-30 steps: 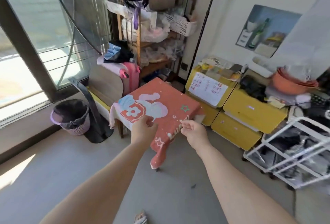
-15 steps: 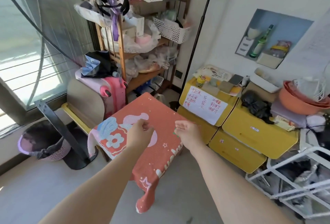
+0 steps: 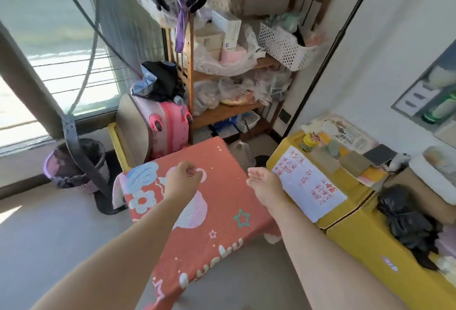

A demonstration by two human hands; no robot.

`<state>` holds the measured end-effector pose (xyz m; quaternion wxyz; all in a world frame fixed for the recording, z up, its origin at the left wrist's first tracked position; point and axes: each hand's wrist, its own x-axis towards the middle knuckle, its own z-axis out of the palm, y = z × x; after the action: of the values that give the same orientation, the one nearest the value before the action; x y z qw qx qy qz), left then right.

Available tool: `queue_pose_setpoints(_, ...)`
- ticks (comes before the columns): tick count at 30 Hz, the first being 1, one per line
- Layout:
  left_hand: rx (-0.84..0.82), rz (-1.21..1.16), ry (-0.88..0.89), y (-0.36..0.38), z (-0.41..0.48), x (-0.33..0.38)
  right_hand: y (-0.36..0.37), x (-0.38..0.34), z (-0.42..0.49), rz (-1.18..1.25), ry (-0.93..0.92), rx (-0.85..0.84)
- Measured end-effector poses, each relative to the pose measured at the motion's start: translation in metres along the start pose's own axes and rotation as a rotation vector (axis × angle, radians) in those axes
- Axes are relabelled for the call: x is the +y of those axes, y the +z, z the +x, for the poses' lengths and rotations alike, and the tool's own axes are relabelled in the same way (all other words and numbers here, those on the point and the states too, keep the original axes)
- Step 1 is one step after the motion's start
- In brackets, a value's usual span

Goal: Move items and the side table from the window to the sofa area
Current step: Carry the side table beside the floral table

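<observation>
The side table (image 3: 222, 211) stands low in front of me, draped in a red cloth with a cartoon figure, a flower and stars; one corner of the cloth hangs down at the near side. My left hand (image 3: 183, 180) hovers over the middle of the tabletop with its fingers curled and thumb against the forefinger, and nothing shows in it. My right hand (image 3: 265, 186) is at the table's right edge, fingers relaxed and pointing left. Whether either hand touches the cloth is unclear.
Yellow storage boxes (image 3: 370, 235) with a handwritten paper sheet (image 3: 306, 183) press close on the right. Behind the table are a pink suitcase (image 3: 167, 124), a wooden shelf (image 3: 222, 112) full of bags and baskets, and a folded board. A lilac bin (image 3: 74, 166) sits by the window.
I have come closer to the table, which now fills more of the view. Both hands have reached farther over its top, and my right hand has uncurled at the right edge.
</observation>
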<state>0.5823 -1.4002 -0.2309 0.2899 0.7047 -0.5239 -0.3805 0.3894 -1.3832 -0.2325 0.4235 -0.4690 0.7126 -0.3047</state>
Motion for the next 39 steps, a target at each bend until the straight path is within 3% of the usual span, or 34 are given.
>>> queue_pose_setpoints(7, 0.219, -0.055, -0.221, 0.032, 0.009, 0.003, -0.041, 0.013, 0.079, -0.095, -0.023, -0.113)
queue_pose_setpoints(17, 0.377, -0.069, -0.439, 0.048, 0.041, -0.053, 0.022, 0.036, 0.151, -0.223, 0.039, -0.363)
queue_pose_setpoints(34, 0.366, -0.13, -0.812, 0.084, 0.112, -0.168, 0.079, 0.094, 0.271, -0.41, 0.298, -0.412)
queue_pose_setpoints(39, 0.45, -0.002, -0.912, 0.097, 0.117, -0.214, 0.106, 0.118, 0.308, -0.5, 0.307, -0.384)
